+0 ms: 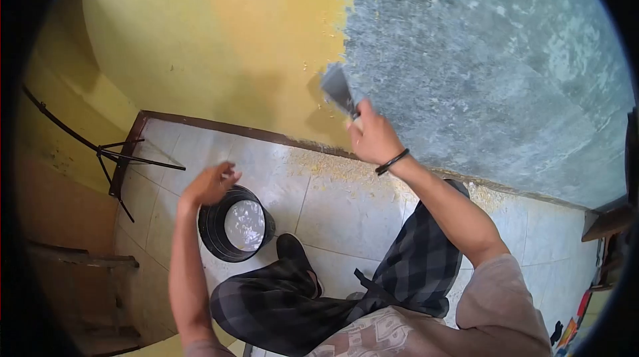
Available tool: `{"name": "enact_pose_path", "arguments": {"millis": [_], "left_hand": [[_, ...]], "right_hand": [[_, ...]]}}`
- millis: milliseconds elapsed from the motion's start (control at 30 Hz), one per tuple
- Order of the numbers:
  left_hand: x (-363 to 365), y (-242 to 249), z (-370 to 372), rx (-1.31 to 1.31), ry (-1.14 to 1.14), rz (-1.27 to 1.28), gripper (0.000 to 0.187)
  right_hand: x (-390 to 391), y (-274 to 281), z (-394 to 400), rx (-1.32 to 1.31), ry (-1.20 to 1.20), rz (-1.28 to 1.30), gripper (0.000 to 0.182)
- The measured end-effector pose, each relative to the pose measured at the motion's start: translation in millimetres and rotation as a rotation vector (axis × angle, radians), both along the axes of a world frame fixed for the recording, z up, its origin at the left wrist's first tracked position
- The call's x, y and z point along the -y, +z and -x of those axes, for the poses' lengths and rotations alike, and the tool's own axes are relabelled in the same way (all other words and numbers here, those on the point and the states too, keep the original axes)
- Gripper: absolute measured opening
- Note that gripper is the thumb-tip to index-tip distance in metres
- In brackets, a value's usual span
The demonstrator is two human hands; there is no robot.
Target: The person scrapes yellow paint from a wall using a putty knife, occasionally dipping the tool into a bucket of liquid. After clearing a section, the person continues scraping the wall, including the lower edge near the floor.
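My right hand (374,136), with a black band at the wrist, is wrapped round the handle of a scraper (337,88). The wide metal blade lies at the ragged border between yellow paint (266,37) and bare grey wall (452,70). Over the rim of a black bucket (206,229) hovers my left hand (212,184), its fingers loosely curled and apart, holding nothing. Whitish liquid (245,225) is inside the bucket. Paint flakes (333,169) are scattered on the floor along the wall's foot.
A black metal stand (120,156) is on the left by the wall corner. Below it is a wooden piece of furniture (83,257). My legs in checked trousers (279,304) are bent on the tiled floor (339,214). Colourful items (571,330) lie at the lower right.
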State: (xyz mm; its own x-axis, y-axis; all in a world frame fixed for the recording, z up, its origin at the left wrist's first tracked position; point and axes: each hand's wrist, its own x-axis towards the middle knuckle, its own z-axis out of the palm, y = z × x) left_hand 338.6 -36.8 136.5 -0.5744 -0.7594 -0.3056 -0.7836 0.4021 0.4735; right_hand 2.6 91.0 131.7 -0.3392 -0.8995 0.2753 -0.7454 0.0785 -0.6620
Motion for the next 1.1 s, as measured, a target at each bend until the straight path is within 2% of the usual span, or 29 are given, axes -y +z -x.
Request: {"name": "enact_pose_path", "arguments": {"millis": [33,100,133,200,267,333,400,433,467,500,533,567,600,633,667,700,767,800,833,867,900,967,1033,1100], "left_hand": [[8,15,12,0.039,-0.078,0.054,0.051],[26,48,44,0.105,-0.218,0.133,0.053],[32,61,63,0.132,-0.276,0.156,0.055],[46,69,93,0.091,-0.287,0.196,0.054],[47,66,115,0.043,-0.287,0.237,0.052],[43,55,135,-0.01,-0.259,0.2,0.054],[33,25,145,-0.087,-0.214,0.128,0.054],[29,3,146,-0.162,-0.174,0.053,0.054],[32,-29,144,-0.263,-0.15,-0.201,0.053],[16,-39,143,-0.285,-0.091,-0.357,0.048],[20,-81,135,-0.231,-0.073,-0.416,0.047],[19,-101,134,0.087,-0.172,-0.322,0.05],[8,-111,127,0.16,-0.295,-0.19,0.056],[0,-105,126,0.167,-0.222,-0.305,0.06],[-11,-99,126,0.176,-0.152,-0.425,0.065],[-10,-105,127,0.175,-0.161,-0.431,0.065],[1,-125,128,0.067,-0.105,-0.317,0.067],[5,-132,130,0.058,-0.105,-0.326,0.067],[10,-138,134,0.064,-0.158,-0.212,0.065],[15,-146,139,0.069,-0.208,-0.097,0.062],[18,-153,144,0.003,-0.195,-0.149,0.06],[12,-142,159,-0.024,-0.153,-0.248,0.06],[9,-139,167,-0.04,-0.149,-0.275,0.06],[7,-138,172,-0.049,-0.202,-0.197,0.058]], "right_hand": [[0,7,2,0.006,-0.004,-0.007,0.027],[10,18,3,0.141,-0.062,0.288,0.031],[19,18,5,0.144,-0.07,0.288,0.031],[38,8,10,0.341,-0.182,0.206,0.034],[46,-22,14,0.301,-0.242,0.217,0.036],[37,-57,6,0.186,-0.431,0.385,0.037],[26,-124,-1,0.262,-0.536,0.176,0.038],[17,-175,-2,0.301,-0.553,0.053,0.038],[1,-224,-4,0.441,-0.603,-0.113,0.043],[4,-334,8,1.09,-0.939,-0.035,0.041],[-20,-334,8,1.096,-0.936,-0.024,0.041],[-45,-320,6,0.898,-0.83,-0.264,0.036],[-59,-306,5,0.686,-0.714,-0.496,0.036],[-62,-299,6,0.685,-0.715,-0.505,0.036],[-63,-293,9,0.798,-0.707,-0.518,0.029],[-59,-281,15,0.91,-0.702,-0.518,0.025],[-47,-229,27,0.444,-0.313,-0.655,0.03],[-34,-216,40,0.222,-0.167,-0.692,0.03],[-23,-203,53,0.0,-0.015,-0.727,0.029],[-18,-164,61,-0.023,0.053,-0.732,0.028],[-18,-110,65,-0.047,0.121,-0.737,0.027],[-19,-28,75,-0.319,0.007,-0.683,0.023],[-37,71,59,-0.44,-0.169,-0.53,0.019],[-44,122,51,-0.546,-0.205,-0.389,0.017]]}}
